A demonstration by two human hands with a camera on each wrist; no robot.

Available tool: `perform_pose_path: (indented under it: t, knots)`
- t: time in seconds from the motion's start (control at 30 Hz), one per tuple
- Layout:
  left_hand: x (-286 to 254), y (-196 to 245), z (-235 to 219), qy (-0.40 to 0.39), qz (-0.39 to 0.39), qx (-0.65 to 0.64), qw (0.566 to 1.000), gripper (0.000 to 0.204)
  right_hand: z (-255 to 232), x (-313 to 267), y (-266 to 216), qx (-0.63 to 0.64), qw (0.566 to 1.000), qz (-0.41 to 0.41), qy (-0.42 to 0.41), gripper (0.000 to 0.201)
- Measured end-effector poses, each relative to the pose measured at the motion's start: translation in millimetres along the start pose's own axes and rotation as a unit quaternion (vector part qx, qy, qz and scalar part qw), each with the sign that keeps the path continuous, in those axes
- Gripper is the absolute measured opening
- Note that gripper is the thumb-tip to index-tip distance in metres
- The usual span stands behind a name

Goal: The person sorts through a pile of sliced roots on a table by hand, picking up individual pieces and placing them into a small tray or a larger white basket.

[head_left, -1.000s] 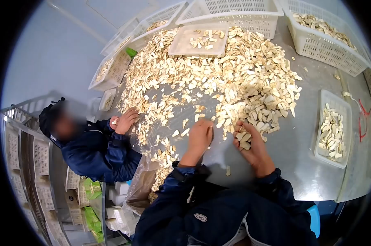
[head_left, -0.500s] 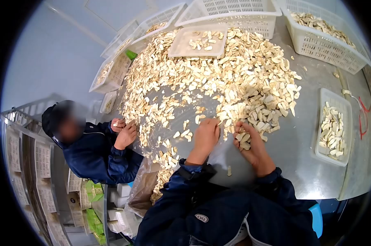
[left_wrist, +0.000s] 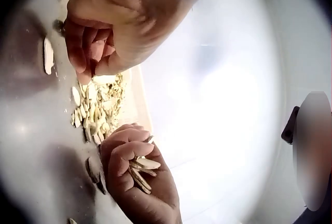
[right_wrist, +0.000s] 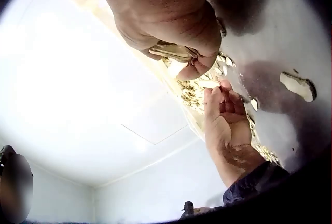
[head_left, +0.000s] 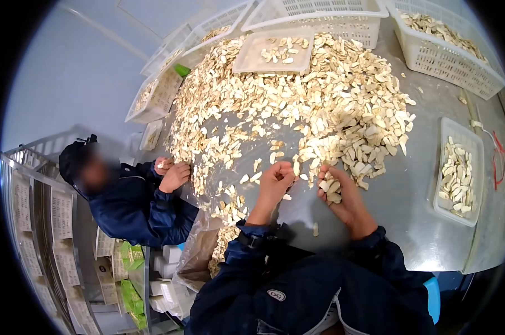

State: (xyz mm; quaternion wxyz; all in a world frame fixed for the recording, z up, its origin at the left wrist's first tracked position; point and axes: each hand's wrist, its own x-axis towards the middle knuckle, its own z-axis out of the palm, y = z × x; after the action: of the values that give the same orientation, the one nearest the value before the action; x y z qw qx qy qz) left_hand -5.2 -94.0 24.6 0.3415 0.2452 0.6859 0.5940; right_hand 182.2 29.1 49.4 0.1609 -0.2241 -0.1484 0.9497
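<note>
In the head view my left hand [head_left: 274,184] is over the table, left of my right hand. Its thumb and forefinger come together at one end of a pale dried slice [head_left: 296,168], which they pinch. My right hand [head_left: 347,198] cups a small bunch of pale, brown-edged slices [head_left: 333,188] in its curled fingers. The left wrist view shows those slices [left_wrist: 142,169] lying fanned between fingers and palm. Just beyond both hands spreads a large heap of similar slices [head_left: 319,106]. One loose slice [head_left: 315,229] lies on the table nearer my body.
A shallow tray of slices [head_left: 458,173] stands at the right of the metal table [head_left: 386,223], another tray [head_left: 247,60] on the heap. White baskets [head_left: 453,67] line the far side. At left, another person [head_left: 135,195] handles slices beside a plastic-lined container [head_left: 194,254].
My left hand first moved right toward the heap's edge, then drew back slightly left, a slice now showing at its fingertips. My right hand kept its place and its bunch.
</note>
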Motion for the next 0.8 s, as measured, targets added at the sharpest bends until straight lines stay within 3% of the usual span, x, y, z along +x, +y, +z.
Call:
perform_pose_path:
  t: [0.17, 0.27, 0.37, 0.47, 0.57, 0.8]
  knots:
    - [-5, 11, -2, -0.017, -0.041, -0.025, 0.999, 0.022, 4, -2, 0, -0.017, 1.000, 0.012, 0.010, 0.022]
    - [-17, 35, 9, -0.088, -0.037, -0.051, 0.994, 0.028, 5, 0, 0, -0.012, 0.999, 0.029, 0.010, 0.024]
    - [-15, 51, 15, -0.069, 0.008, 0.041, 0.997, 0.027, 1, 1, 2, 0.004, 0.999, 0.036, -0.004, 0.024]
    - [11, 43, 6, -0.004, 0.156, 0.255, 0.954, 0.022, -3, 4, 3, 0.001, 1.000, 0.023, -0.007, 0.022]
    - [21, 50, 17, -0.005, 0.168, 0.319, 0.933, 0.017, -2, 3, 3, -0.007, 1.000, 0.018, 0.006, 0.022]
    - [-24, 90, 52, -0.129, 0.204, 0.317, 0.917, 0.014, -11, 9, 7, 0.027, 1.000, 0.009, 0.011, 0.019]
